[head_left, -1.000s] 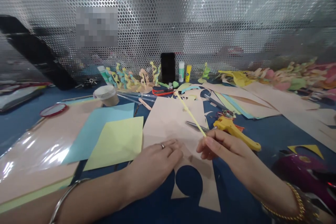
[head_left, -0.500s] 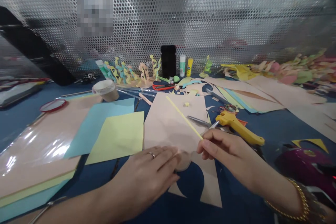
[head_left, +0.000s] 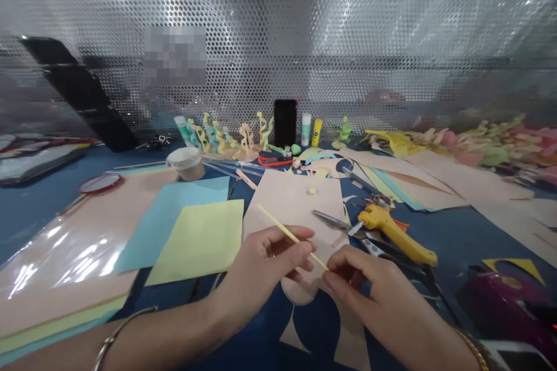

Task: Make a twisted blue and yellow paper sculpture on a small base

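Thin yellow strip (head_left: 278,224), 1 pc: above pink sheet (head_left: 291,194), pinched partway along by L hand (head_left: 276,258), nr end pinched by R hand (head_left: 368,284) (fingertips only). Adj. R hand: yellow glue gun (head_left: 398,233), scissors (head_left: 333,220).

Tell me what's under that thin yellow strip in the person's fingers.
Beneath the yellow strip lies a pale pink sheet. A rounded pink piece peeks out below the left hand; its upper part, and whatever the right hand covers, can't be seen.
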Tool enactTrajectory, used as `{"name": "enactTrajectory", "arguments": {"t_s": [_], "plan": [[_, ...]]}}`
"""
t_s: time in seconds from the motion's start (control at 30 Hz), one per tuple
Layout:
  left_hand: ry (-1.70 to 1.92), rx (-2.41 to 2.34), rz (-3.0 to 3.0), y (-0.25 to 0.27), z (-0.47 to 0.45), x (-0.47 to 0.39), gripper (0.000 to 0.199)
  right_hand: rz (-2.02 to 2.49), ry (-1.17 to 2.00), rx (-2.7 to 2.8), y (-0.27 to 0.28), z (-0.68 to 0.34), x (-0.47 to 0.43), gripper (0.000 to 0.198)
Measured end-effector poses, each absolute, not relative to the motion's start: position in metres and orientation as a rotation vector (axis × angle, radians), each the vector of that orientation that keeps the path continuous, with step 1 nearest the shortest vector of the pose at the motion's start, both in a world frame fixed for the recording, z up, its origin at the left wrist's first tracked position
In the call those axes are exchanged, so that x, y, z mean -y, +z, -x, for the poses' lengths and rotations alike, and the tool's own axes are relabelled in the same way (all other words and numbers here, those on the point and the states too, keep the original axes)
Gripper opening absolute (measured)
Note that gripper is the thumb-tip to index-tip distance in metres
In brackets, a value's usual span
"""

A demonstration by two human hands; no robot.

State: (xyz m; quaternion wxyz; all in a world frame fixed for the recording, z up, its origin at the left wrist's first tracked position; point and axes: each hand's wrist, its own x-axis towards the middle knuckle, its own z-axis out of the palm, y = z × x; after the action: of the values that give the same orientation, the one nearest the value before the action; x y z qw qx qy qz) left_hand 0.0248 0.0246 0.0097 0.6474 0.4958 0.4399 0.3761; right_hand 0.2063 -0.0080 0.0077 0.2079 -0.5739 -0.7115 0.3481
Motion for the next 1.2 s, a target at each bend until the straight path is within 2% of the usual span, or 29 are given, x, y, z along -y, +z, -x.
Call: {"name": "enactTrajectory", "arguments": {"t_s": [0.3,0.63,0.8,1.0,1.2], "plan": [[1.174,-1.034,-0.927,0.007,-0.005,-0.042,0.015,1.620,0.936,2.015,0.001,-0.212,0.000,0.020],[1.223,-1.105,-0.910,0.001,-0.004,-0.048,0.014,1.450,1.296,1.844,0.004,-0.217,-0.001,0.019],[1.242,-1.124,-0.939,-0.003,-0.005,-0.050,0.015,1.443,1.362,1.782,0.005,-0.216,0.000,0.020],[1.176,-1.074,-1.001,-0.001,-0.007,-0.044,0.014,1.461,1.374,1.791,0.009,-0.214,0.000,0.016],[0.846,-0.943,-1.138,-0.001,-0.011,-0.030,0.024,1.431,1.420,1.790,0.008,-0.209,0.003,0.018]]}}
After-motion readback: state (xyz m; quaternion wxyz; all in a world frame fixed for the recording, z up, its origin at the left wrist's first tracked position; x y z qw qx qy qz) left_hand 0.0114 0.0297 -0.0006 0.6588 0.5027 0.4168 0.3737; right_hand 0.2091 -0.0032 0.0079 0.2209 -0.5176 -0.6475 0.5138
